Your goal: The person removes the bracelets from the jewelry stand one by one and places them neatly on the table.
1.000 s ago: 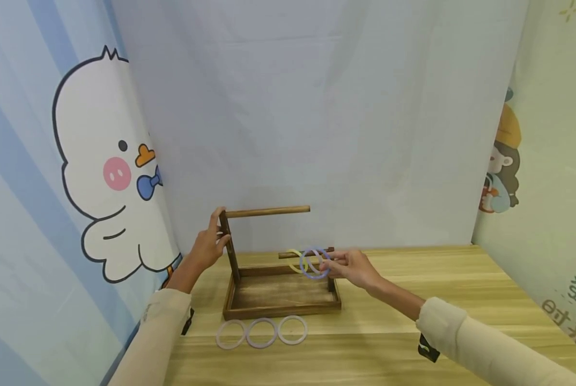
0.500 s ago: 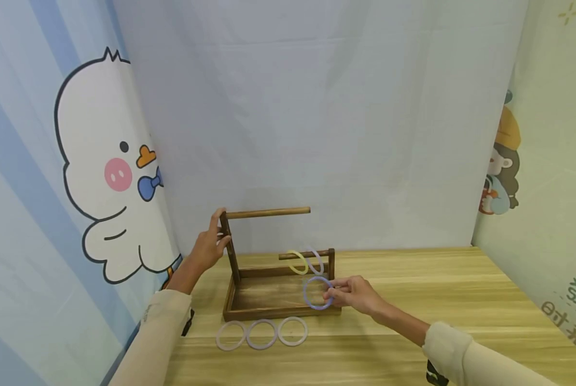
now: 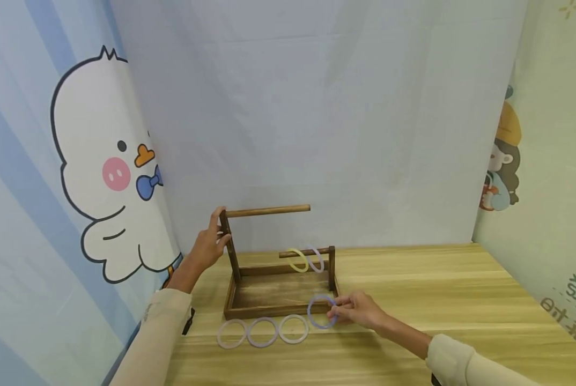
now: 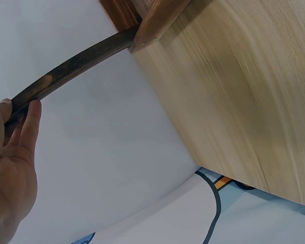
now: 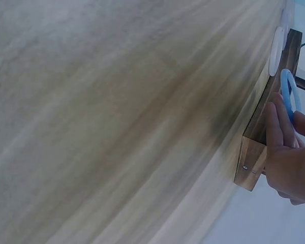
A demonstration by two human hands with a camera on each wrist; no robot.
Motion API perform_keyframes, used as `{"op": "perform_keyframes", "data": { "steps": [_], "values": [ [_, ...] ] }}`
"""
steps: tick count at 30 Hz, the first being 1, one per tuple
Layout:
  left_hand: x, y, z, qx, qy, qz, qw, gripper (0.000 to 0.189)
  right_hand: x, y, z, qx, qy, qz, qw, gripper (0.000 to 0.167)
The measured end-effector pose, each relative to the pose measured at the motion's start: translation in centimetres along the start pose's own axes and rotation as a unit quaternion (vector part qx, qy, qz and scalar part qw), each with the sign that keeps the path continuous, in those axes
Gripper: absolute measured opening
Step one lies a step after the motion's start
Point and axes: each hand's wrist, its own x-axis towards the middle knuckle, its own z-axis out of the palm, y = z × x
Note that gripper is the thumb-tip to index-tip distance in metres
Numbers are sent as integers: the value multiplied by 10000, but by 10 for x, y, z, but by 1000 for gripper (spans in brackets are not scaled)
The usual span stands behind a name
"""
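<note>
Ring (image 3: 309, 311), blue: pinched by right hand (image 3: 359, 310), now lowered, so clear of peg (image 3: 324, 251); post (image 3: 233, 258): gripped by left hand (image 3: 208, 247).

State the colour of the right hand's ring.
The ring is blue-violet, clearest in the head view.

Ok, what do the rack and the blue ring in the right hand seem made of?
The rack looks like wood with a dark brown stain, judging by its streaky grain. The blue ring is probably plastic: smooth, evenly coloured, though painted metal can't be excluded.
</note>
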Motion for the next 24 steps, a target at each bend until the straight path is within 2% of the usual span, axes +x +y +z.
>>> {"op": "perform_keyframes", "data": {
  "steps": [7, 16, 21, 24],
  "values": [
    [-1, 1, -1, -26, -40, -81, 10000, 76, -1, 9, 4, 134, 28, 70, 9999, 28],
    [-1, 2, 0, -31, -32, -119, 9999, 76, -3, 11, 8, 83, 30, 215, 9997, 28],
    [-1, 2, -1, -17, -7, -75, 10000, 75, -2, 12, 8, -61, 238, 75, 9997, 24],
    [-1, 2, -1, 18, -2, -67, 10000, 75, -2, 13, 8, -413, 526, -111, 9977, 21]
  ]
}}
